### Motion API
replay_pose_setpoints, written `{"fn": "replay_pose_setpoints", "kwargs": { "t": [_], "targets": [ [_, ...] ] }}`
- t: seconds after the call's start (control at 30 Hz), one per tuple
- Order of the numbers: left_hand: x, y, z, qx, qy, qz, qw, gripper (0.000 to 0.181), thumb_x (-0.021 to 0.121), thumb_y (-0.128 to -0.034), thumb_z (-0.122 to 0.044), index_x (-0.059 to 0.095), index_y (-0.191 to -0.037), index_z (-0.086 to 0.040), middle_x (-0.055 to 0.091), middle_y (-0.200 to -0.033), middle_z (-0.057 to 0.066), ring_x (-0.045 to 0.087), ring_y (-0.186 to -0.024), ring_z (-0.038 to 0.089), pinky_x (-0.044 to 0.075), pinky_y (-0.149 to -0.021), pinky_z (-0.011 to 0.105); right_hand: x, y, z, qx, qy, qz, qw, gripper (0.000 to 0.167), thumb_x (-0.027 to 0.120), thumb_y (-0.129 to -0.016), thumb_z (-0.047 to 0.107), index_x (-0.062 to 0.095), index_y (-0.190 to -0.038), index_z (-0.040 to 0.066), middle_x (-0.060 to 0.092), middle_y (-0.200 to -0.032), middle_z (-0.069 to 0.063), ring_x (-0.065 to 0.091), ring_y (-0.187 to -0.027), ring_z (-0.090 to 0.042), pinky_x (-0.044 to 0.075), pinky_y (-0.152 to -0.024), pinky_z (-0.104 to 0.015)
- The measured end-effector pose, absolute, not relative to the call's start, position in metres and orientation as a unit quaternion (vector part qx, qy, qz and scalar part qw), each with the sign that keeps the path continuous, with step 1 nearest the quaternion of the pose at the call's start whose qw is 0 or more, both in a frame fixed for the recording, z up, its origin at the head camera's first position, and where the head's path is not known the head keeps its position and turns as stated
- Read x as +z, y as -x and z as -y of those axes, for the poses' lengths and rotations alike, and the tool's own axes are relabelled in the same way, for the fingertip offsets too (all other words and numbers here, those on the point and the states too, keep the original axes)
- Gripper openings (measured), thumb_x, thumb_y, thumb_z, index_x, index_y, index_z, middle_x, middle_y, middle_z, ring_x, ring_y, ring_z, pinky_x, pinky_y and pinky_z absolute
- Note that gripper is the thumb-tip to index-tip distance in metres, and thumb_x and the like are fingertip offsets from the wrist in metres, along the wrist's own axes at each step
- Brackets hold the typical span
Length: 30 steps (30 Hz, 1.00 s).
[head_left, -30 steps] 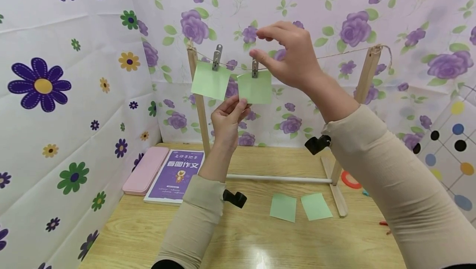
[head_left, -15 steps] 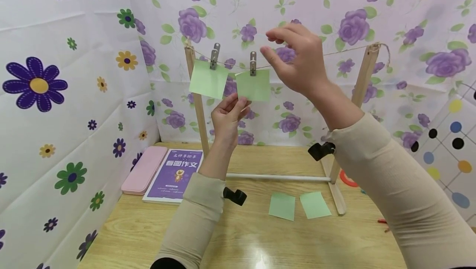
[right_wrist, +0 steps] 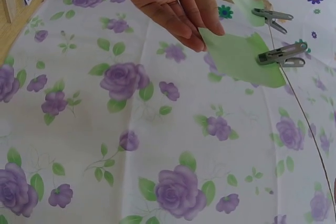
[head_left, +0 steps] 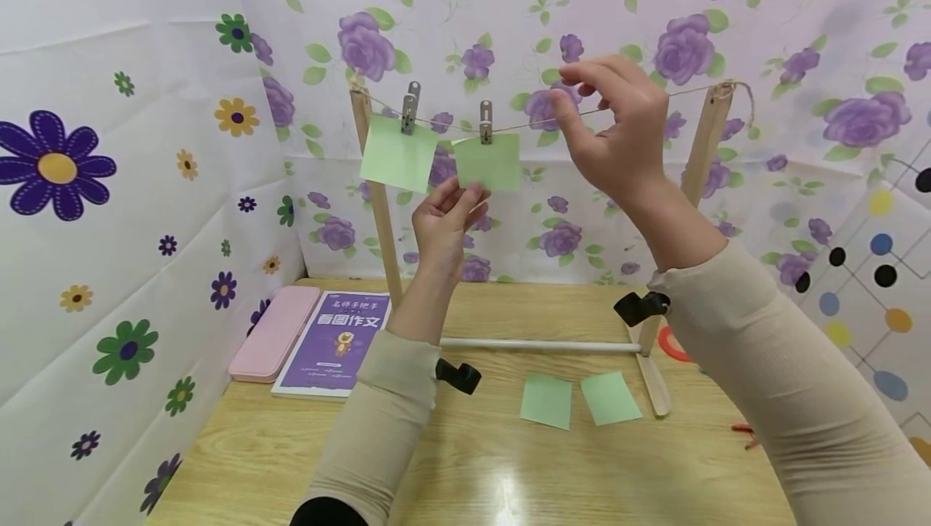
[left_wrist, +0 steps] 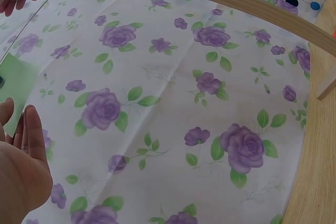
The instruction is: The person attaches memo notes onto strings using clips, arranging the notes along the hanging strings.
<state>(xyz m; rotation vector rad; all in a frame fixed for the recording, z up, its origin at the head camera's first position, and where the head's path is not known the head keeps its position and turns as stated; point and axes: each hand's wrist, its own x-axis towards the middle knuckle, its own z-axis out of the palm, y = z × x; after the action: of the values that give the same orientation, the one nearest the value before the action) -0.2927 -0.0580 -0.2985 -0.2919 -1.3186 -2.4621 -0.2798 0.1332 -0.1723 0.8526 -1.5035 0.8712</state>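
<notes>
Two pale green paper notes hang from a thin string [head_left: 524,128], each under a metal clip. My left hand [head_left: 440,235] pinches the lower left corner of the right-hand note [head_left: 490,164] between thumb and fingers. The clip [head_left: 486,122] on that note grips its top edge and the string; the right wrist view shows this clip [right_wrist: 282,54] from the side. The other note [head_left: 399,153] hangs to the left under its own clip [head_left: 410,110]. My right hand [head_left: 621,134] is raised right of the clips, fingers curved and parted from the thumb, holding nothing.
The string runs between a left wooden post [head_left: 384,227] and a right wooden post [head_left: 705,142], joined low by a white rod [head_left: 538,345]. Two more green notes [head_left: 545,401] lie on the table. A purple book [head_left: 334,344] and pink case [head_left: 275,334] lie at left.
My right hand has moved right and slightly down, away from the clip on the held note. My left hand keeps its pinch on the note's corner. The head view has shifted slightly.
</notes>
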Motion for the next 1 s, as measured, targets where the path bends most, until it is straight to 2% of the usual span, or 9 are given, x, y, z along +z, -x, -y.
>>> {"fn": "replay_pose_setpoints", "kwargs": {
  "t": [0.4, 0.5, 0.73, 1.0],
  "targets": [
    [-0.297, 0.295, 0.058, -0.87, 0.1, 0.458, 0.153, 0.051, 0.075, -0.0907, -0.001, 0.054, -0.137, 0.004, 0.072, -0.093, 0.004, 0.075, -0.088, 0.017, 0.06, -0.091, 0.036, -0.185, 0.27, -0.141, 0.379, -0.337, 0.615, 0.604, 0.025, 0.068, -0.086, 0.021, 0.076, -0.091, -0.003, 0.073, -0.087, -0.017, 0.063, -0.077, -0.035, 0.042, -0.069, -0.018],
    [-0.298, 0.295, 0.057, -0.871, 0.096, 0.457, 0.149, 0.052, 0.075, -0.0902, 0.001, 0.055, -0.138, 0.001, 0.073, -0.098, 0.006, 0.074, -0.091, 0.018, 0.06, -0.092, 0.036, -0.19, 0.266, -0.143, 0.383, -0.334, 0.608, 0.61, 0.024, 0.067, -0.085, 0.018, 0.076, -0.09, -0.004, 0.072, -0.085, -0.019, 0.061, -0.076, -0.036, 0.041, -0.07, -0.017],
    [-0.303, 0.295, 0.06, -0.869, 0.096, 0.465, 0.139, 0.05, 0.073, -0.091, 0.003, 0.058, -0.138, -0.003, 0.066, -0.125, 0.021, 0.073, -0.096, 0.019, 0.06, -0.092, 0.035, -0.2, 0.256, -0.147, 0.389, -0.326, 0.6, 0.619, 0.023, 0.066, -0.084, 0.016, 0.075, -0.088, -0.005, 0.071, -0.084, -0.02, 0.059, -0.074, -0.037, 0.041, -0.07, -0.018],
    [-0.308, 0.293, 0.065, -0.858, 0.102, 0.484, 0.135, 0.049, 0.073, -0.0917, 0.001, 0.058, -0.138, -0.004, 0.068, -0.126, 0.017, 0.073, -0.099, 0.019, 0.06, -0.091, 0.034, -0.217, 0.25, -0.154, 0.4, -0.314, 0.6, 0.618, 0.024, 0.066, -0.083, 0.017, 0.074, -0.087, -0.005, 0.069, -0.082, -0.022, 0.059, -0.073, -0.04, 0.041, -0.07, -0.017]
  ]
}}
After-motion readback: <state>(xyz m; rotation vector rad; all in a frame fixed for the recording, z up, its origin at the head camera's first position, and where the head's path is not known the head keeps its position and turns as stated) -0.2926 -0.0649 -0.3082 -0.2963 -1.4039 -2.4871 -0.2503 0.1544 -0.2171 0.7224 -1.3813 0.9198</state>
